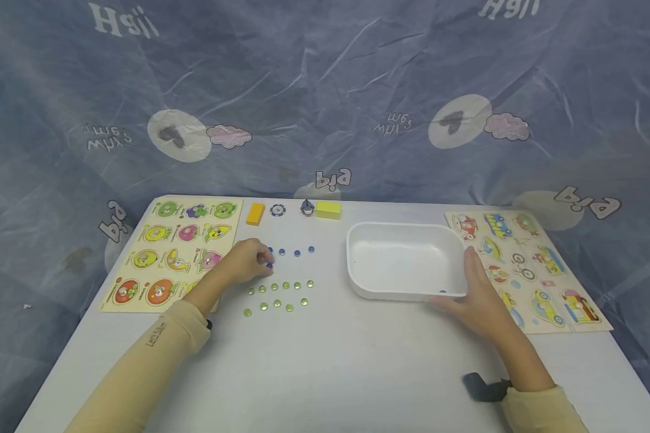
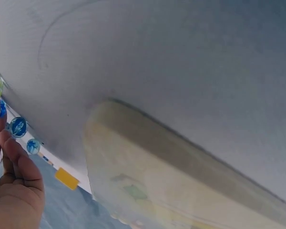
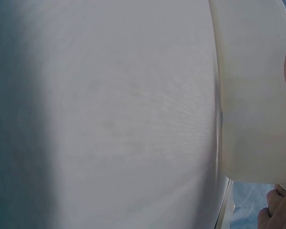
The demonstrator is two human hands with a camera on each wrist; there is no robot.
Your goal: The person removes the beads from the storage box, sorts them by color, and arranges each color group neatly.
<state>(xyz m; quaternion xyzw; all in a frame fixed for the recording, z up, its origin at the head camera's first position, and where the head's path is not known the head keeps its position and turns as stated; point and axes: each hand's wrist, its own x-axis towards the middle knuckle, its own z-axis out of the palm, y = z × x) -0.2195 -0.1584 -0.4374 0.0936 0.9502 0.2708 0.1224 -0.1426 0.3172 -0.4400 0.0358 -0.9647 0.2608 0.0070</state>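
Observation:
My left hand [image 1: 244,261] pinches a blue glass gem [image 1: 269,265] between thumb and fingers, low over the table. In the left wrist view the left hand [image 2: 16,191] is at the left edge, with a blue gem [image 2: 2,109] at its fingertips. Just beyond it several blue gems [image 1: 297,253] lie in a row, and two rows of yellow-green gems [image 1: 274,287] lie nearer. My right hand [image 1: 482,294] grips the near right corner of a white plastic tray [image 1: 406,296], thumb at its front wall. Inside, a blue gem [image 1: 442,292] shows by the near wall.
A fruit puzzle board [image 1: 157,249] lies at the left, partly under my left forearm; a vehicle puzzle board [image 1: 531,282] is at the right. Along the back edge are an orange block [image 1: 255,214], a patterned disc [image 1: 277,210], a small dark figure [image 1: 307,208] and a yellow block [image 1: 328,210].

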